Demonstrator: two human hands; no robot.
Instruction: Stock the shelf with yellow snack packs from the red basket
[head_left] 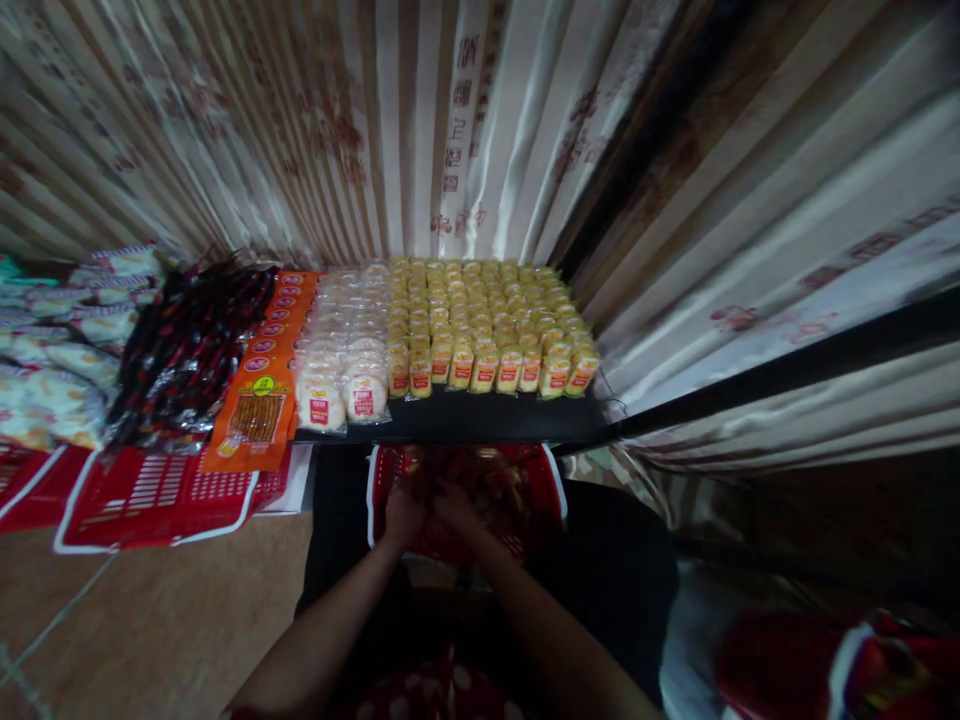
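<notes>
Left hand and right hand meet in the red basket (grasp unclear, blurred) below yellow packets.

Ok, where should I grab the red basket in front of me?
Probably by its white-edged rim, one hand per side, coming from above: the red basket stands open-topped below the black board, both side rims bare, while the left hand and right hand sit in its blurred contents.
</notes>
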